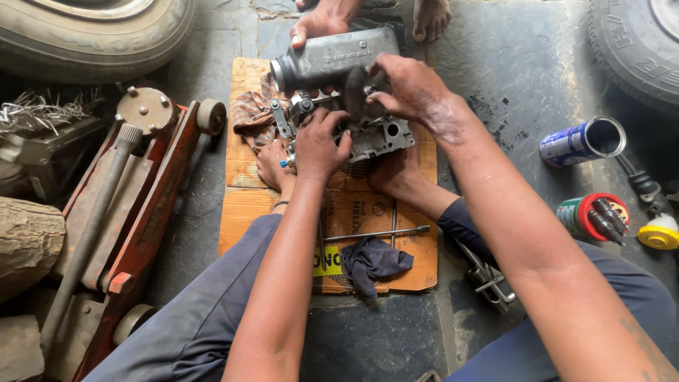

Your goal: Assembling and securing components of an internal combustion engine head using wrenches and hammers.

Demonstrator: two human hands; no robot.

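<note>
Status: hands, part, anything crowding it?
Left hand and right hand grip metal assembly on cardboard. Another person's hand steadies its far end.

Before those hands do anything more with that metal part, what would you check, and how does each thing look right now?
1. Left hand grips the grey metal assembly: ok.
2. Right hand on its top: ok.
3. Another person's hand steadies the cylinder end: ok.
4. Assembly sits over the cardboard sheet: ok.
5. T-handle wrench lies on the cardboard by the dark rag: ok.
6. Fasteners tight: cannot tell.
</note>
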